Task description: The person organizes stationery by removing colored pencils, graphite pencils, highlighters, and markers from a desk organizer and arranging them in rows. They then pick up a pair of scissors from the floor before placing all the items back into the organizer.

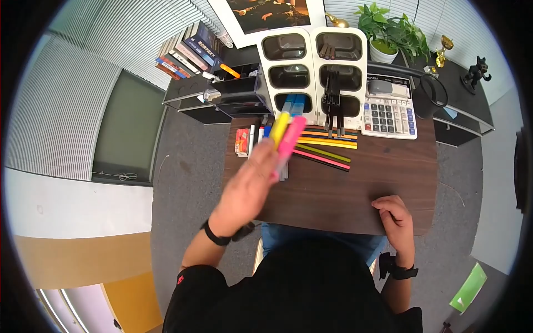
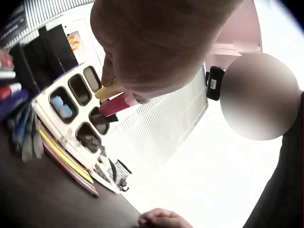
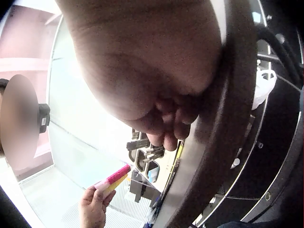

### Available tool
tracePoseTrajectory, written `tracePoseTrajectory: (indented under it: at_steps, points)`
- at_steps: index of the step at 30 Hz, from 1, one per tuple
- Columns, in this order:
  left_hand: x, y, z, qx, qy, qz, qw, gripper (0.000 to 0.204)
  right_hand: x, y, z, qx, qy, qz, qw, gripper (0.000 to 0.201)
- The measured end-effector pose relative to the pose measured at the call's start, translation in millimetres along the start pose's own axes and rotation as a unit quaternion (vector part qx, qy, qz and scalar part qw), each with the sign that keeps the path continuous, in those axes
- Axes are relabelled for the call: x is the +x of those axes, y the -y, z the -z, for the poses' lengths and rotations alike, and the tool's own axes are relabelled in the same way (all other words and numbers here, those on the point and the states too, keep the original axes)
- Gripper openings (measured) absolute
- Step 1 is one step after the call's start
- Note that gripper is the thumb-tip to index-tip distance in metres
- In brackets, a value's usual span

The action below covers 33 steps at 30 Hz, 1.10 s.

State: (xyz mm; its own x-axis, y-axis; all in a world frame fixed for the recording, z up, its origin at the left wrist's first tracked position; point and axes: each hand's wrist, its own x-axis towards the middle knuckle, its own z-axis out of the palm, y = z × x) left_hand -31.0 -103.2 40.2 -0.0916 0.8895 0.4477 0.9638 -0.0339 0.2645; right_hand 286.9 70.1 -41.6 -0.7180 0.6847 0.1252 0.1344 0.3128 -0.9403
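Note:
My left hand [image 1: 244, 186] holds a pink highlighter [image 1: 292, 135] and a yellow highlighter [image 1: 280, 127] side by side, raised above the table. Their front ends point toward the white organizer [image 1: 312, 77] at the table's back. In the left wrist view, the pink highlighter [image 2: 113, 105] overlaps one of its compartments. Two blue highlighters [image 1: 294, 102] stand in the front left compartment. Black pens [image 1: 332, 97] fill the right column, and short brown sticks [image 1: 327, 51] lie in the back right one. Fingers loosely curled, my right hand [image 1: 395, 219] rests at the table's front right.
Colored pencils [image 1: 327, 143] lie before the organizer, beside markers [image 1: 252, 139] and a small red box [image 1: 242, 141]. A calculator [image 1: 390, 116] stands to the right, with a potted plant [image 1: 383, 50] behind. A dark desk caddy [image 1: 236, 91] is at the left.

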Motion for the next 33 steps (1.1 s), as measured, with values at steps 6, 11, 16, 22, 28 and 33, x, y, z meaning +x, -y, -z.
tracePoseTrajectory:
  at_steps: [6,11,16,22,28,33]
  points:
    - [31.8,32.3,-14.2,0.059,0.035,0.0,0.998,0.044,-0.8,1.0,0.6,-0.011,-0.003,0.002,1.0,0.019]
    - [53.9,43.7,-30.4,0.053,0.059,0.015,0.997,0.041,-0.7,0.7,-0.3,-0.025,-0.009,0.01,1.0,0.019]
    - [74.3,55.3,-42.5,0.0,0.079,0.043,0.996,0.039,0.4,-1.0,0.8,-0.014,-0.012,0.007,1.0,0.02]
    - [86.6,60.9,-47.7,-0.041,0.075,0.056,0.995,0.04,-0.3,-3.0,3.9,0.009,-0.017,-0.006,1.0,0.02]
    - [83.5,63.3,-49.0,-0.03,0.077,0.045,0.996,0.04,-0.1,-4.8,3.8,0.01,-0.019,0.008,1.0,0.021]
    - [79.0,54.3,-55.7,0.011,0.039,0.066,0.997,0.037,0.0,-3.2,4.0,0.009,-0.017,-0.001,1.0,0.022]
